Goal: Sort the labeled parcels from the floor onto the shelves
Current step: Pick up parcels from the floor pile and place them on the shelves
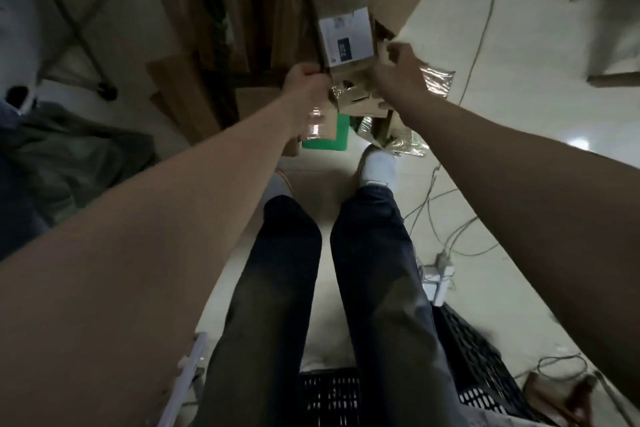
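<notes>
Hanging between both hands, the labeled parcel (pixel 341 7) is a brown cardboard box held above the floor pile, with its white label (pixel 347 37) facing up toward the camera. Its long axis runs straight away from the person: the near end is caught between the hands and the far end reaches out over the other boxes. The left hand (pixel 306 81) grips the near left edge, fingers curled round the cardboard. The right hand (pixel 398 71) holds the near right edge, thumb and fingers pinching the side wall a little farther along. Both hands sit at the same end, so the far end is unsupported (the easy hold suggests the box is light).

Beneath it lie more cardboard boxes (pixel 287 31), a flat green item (pixel 342 133) and crinkled foil wrapping (pixel 437 80) just beside the right wrist. A white shoe (pixel 379 166) stands at the pile's edge, a black crate (pixel 471 367) sits behind the legs, and cables (pixel 450 239) trail across the pale floor (pixel 519 114). No shelf plainly shows, so the next move likely calls for a turn of the body, carrying the parcel lengthwise with the label up for reading.
</notes>
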`<action>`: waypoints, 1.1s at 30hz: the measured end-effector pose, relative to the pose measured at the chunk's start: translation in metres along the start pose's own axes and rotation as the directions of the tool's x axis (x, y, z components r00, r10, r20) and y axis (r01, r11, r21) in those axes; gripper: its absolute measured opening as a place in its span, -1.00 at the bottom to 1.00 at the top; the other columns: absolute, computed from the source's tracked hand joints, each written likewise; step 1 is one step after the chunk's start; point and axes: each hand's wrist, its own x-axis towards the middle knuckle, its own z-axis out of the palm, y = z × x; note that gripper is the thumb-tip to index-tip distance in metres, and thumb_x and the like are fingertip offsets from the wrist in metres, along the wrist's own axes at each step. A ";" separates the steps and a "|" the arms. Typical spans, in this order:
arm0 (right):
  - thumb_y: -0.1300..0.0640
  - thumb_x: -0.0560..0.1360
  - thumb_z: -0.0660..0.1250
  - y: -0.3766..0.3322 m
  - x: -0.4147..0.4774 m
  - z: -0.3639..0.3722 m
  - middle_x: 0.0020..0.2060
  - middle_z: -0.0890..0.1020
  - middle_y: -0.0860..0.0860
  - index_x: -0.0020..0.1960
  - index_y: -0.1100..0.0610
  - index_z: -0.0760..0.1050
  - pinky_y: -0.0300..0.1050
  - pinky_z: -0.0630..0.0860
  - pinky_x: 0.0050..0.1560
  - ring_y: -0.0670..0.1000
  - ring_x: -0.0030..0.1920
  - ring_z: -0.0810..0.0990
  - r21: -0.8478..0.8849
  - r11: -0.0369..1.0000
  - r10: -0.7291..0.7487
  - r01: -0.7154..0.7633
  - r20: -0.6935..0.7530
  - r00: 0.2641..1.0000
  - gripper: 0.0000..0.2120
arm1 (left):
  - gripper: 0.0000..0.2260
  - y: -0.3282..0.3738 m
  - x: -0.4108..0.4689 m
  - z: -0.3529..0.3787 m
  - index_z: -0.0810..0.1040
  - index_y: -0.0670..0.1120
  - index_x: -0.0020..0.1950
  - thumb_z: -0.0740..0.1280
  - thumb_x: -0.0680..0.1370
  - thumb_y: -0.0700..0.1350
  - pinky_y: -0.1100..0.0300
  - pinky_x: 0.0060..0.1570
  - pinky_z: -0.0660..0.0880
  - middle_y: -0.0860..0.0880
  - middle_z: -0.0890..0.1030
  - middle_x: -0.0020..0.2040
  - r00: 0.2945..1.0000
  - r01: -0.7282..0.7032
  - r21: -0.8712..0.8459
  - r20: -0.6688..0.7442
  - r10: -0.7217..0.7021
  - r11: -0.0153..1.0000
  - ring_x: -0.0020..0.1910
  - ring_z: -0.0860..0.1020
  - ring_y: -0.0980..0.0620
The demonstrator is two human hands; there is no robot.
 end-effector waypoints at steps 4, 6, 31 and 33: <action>0.08 0.67 0.25 0.013 0.032 0.020 0.12 0.59 -0.05 0.45 0.06 0.31 -0.08 0.63 -0.01 0.00 0.10 0.64 0.168 0.986 -0.016 0.017 -0.007 1.000 -0.63 | -0.36 -0.002 0.035 0.018 0.11 0.18 0.61 0.34 0.62 -0.06 -0.13 0.06 0.59 0.01 0.61 0.08 0.998 0.026 -0.108 0.053 -0.020 0.994 0.09 0.65 -0.09; 0.17 0.67 0.19 0.014 0.030 0.022 0.26 0.58 0.01 0.59 0.06 0.20 -0.09 0.66 -0.01 0.08 0.22 0.62 0.254 0.967 -0.016 0.016 -0.001 1.000 -0.50 | -0.50 0.000 0.032 0.018 0.23 0.17 0.59 0.26 0.66 0.11 -0.14 0.05 0.60 -0.01 0.67 0.11 0.996 0.032 -0.112 0.084 -0.023 0.993 0.08 0.68 -0.14; 0.17 0.55 0.40 -0.172 -0.284 -0.060 0.28 0.63 0.08 0.19 0.11 0.58 0.06 0.59 0.07 0.17 0.21 0.61 0.455 0.869 -0.375 0.195 0.347 0.859 -0.78 | -0.64 0.037 -0.318 -0.110 0.49 -0.11 0.29 0.49 0.54 -0.16 0.01 -0.07 0.65 -0.13 0.67 0.13 0.938 -0.345 -0.590 -0.221 0.265 0.730 0.10 0.68 -0.12; 0.20 0.54 0.37 -0.184 -0.317 -0.058 0.30 0.63 0.07 0.23 0.14 0.57 0.07 0.60 0.08 0.20 0.25 0.60 0.430 0.866 -0.422 0.257 0.349 0.837 -0.74 | -0.60 0.032 -0.348 -0.123 0.51 -0.09 0.32 0.49 0.52 -0.23 0.07 -0.10 0.65 -0.03 0.73 0.07 0.906 -0.422 -0.600 -0.276 0.319 0.679 0.06 0.71 -0.05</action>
